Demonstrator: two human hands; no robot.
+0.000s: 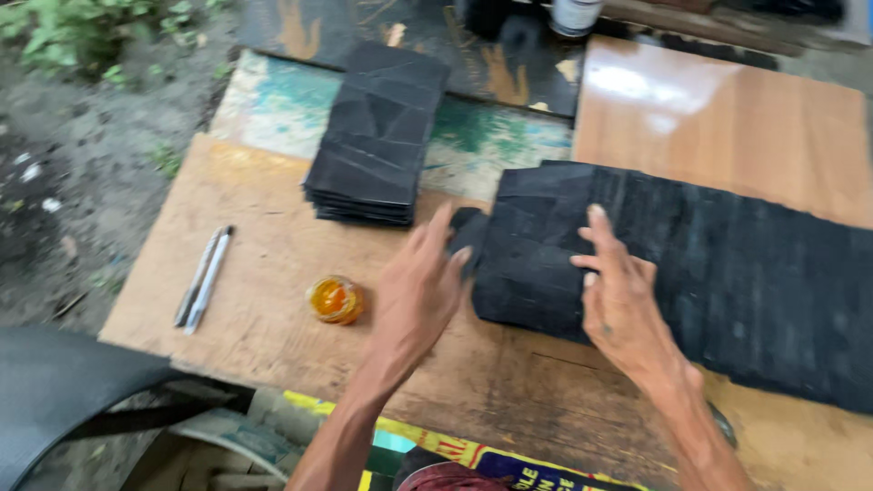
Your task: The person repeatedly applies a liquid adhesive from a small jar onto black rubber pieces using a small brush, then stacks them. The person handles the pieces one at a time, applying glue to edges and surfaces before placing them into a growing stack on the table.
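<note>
An outdoor workbench (273, 264) of bare, scuffed plywood stands over dirt ground with weeds at the far left; a glossy brown board (727, 118) covers its far right corner and a paint-stained panel (273, 105) lies along the far edge.

A long black rubber sheet (727, 264) runs from the bench's middle off to the right edge. The left hand (423, 291) sits at the sheet's left end, fingers slightly spread, fingertips curled onto a small dark piece (466, 229) at that corner; whether it pinches it or only presses it I cannot tell, since the frame is blurred. The right hand (617, 295) lies flat on the sheet just beside it, fingers extended and loosely together, palm down.

To handle this end well, the flat hand should probably bear down near the edge so the sheet does not creep, while the other works the corner with fingertips only.

A stack of cut black rubber pieces (377, 136) rests toward the far edge, well apart from the hands. A small open jar of orange paste (335, 299) stands just left of the left wrist, close enough that a sideways sweep could tip it. Two pens (204, 277) lie near the left edge. Open plywood lies between the jar and the pens, and along the near edge, giving room to draw the sheet nearer.
</note>
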